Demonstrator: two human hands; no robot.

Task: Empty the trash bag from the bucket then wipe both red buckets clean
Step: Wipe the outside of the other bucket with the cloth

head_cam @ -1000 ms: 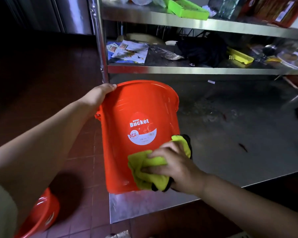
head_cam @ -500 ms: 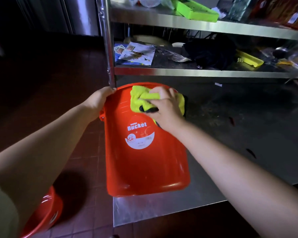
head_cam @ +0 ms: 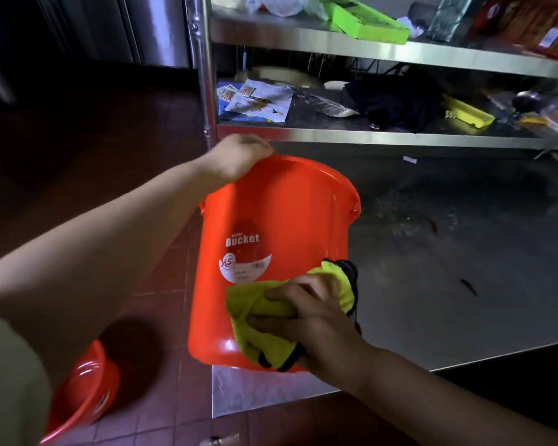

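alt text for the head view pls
A right hand presses a yellow cloth against the lower outside of a red bucket on a steel table, while the left hand grips its rim. A second red bucket sits on the floor.
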